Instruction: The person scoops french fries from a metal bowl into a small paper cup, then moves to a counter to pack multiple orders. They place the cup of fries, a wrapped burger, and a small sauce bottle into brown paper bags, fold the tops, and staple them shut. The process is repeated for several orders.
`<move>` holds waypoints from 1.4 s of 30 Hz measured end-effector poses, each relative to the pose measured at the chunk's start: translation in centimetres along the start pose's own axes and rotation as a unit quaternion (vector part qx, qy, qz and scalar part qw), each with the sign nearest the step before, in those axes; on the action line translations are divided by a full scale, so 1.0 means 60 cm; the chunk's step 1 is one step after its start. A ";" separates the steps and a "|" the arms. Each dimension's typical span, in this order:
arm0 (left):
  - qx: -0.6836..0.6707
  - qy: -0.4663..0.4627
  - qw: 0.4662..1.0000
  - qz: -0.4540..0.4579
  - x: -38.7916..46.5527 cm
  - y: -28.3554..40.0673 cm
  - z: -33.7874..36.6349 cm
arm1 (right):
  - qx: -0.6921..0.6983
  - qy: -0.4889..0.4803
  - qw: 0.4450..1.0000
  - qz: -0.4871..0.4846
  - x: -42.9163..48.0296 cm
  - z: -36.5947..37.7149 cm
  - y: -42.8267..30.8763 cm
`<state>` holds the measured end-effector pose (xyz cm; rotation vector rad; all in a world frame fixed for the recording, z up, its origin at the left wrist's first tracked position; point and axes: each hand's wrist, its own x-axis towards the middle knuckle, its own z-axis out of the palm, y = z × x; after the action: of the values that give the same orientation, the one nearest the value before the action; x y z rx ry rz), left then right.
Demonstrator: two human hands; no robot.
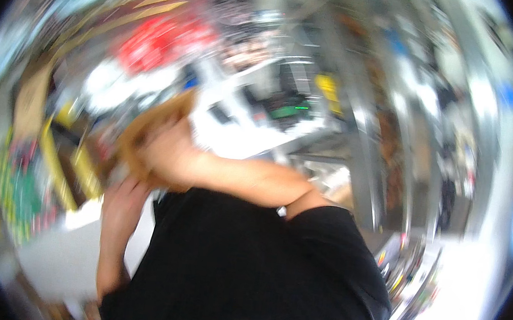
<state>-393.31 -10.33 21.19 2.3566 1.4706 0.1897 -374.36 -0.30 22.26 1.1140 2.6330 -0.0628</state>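
Observation:
The picture is strongly blurred by motion. My right hand (165, 146) reaches across my front to the left and is closed round a brown object (161, 114), perhaps cardboard or a paper bag; its exact kind cannot be told. Just below that object is my left hand (129, 191), whose fingers point up at its lower edge. Whether the left fingers grip it is too blurred to tell. Beyond the brown object lie white items (125, 82) that look like plastic bags, with a bright red bundle (161, 42) behind them.
A white tabletop (226, 136) with dark devices stands ahead. Right of it are a yellow object (330, 93) and tall metal shelving (366, 124). At the left are yellow-edged boxes (59, 164) and a pale grey panel (62, 257). More small goods fill the lower right.

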 end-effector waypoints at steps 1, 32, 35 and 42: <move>0.002 -0.016 0.999 -0.032 0.006 0.004 -0.002 | 0.303 0.020 0.939 -0.160 -0.024 -0.005 0.039; 0.048 0.071 0.955 -0.283 0.079 0.157 -0.023 | 0.422 0.425 0.573 0.559 -1.008 0.011 1.009; 0.090 0.102 0.960 -0.246 0.059 0.178 -0.030 | 0.598 0.532 0.533 0.275 -0.962 0.050 0.853; 0.099 -0.019 0.987 -0.128 0.070 0.132 -0.064 | 0.937 0.234 0.260 -0.022 -0.484 0.145 0.412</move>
<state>-385.86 -8.89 27.32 2.2725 1.8296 -0.0711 -335.49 -4.48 23.51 1.1013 1.3082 -3.9227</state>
